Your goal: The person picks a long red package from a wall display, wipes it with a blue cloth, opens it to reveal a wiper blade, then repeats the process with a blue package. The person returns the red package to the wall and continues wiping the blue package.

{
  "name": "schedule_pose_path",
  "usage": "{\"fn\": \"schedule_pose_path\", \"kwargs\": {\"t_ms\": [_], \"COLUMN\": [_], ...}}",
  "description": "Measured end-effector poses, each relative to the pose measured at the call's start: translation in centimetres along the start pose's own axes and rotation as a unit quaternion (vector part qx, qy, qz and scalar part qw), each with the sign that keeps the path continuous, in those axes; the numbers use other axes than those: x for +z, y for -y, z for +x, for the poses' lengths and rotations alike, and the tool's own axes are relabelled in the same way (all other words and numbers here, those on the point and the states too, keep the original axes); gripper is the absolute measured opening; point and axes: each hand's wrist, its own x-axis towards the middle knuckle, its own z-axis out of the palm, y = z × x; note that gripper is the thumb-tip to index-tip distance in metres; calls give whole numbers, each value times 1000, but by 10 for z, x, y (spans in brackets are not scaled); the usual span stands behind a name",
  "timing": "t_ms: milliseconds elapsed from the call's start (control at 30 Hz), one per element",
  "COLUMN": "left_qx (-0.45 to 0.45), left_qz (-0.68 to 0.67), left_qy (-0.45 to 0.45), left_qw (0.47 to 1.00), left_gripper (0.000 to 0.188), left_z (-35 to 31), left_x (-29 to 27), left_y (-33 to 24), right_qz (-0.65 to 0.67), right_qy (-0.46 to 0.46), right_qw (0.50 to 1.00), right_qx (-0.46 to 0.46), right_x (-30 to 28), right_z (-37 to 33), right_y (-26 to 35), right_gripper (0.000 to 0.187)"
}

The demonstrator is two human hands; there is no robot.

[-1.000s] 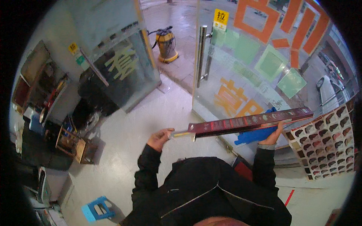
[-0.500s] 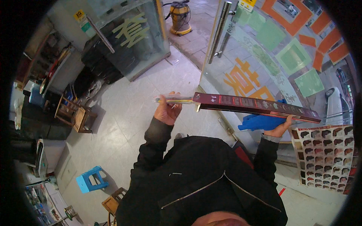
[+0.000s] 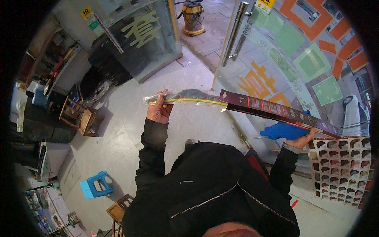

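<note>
We pinch clear-wrapped, yellow-edged strip (image 3: 193,100) in left hand (image 3: 159,108), right hand (image 3: 301,140) curled around right end of long maroon box (image 3: 272,109) — strip sticks out of box's left end, both above pale tiled floor (image 3: 130,146). Blue stool (image 3: 92,185) at left, wooden chair (image 3: 85,122) farther off. Beyond — glass door (image 3: 272,59) at right, yellow vacuum cleaner (image 3: 192,17) on paving (image 3: 205,41).

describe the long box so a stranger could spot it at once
Find the glass door on the right, bearing orange and green shapes. In front of it, the right hand holds a long, narrow, dark red box. Unlike the blue thing below it, it is straight-edged, with a clear-wrapped strip running from its left end to the left hand.
</note>
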Motion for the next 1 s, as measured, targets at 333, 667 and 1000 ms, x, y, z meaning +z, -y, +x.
{"fn": "schedule_pose_path", "kwargs": {"t_ms": [333, 667, 1000], "left_qx": [17, 14, -88], "left_qz": [37, 7, 7], "left_qy": [-23, -30, 4], "left_qw": [999, 999, 996], "left_gripper": [34, 25, 28], "left_z": [3, -2, -31], "left_x": [-10, -17, 35], "left_y": [-10, -13, 42], "right_qz": [8, -30, 18], "right_qy": [-2, -5, 116], "right_qw": [1000, 1000, 992], "right_qx": [-10, 3, 52], "right_x": [4, 14, 32], "right_z": [0, -7, -28], "right_y": [5, 9, -22], "right_gripper": [60, 59, 58]}}
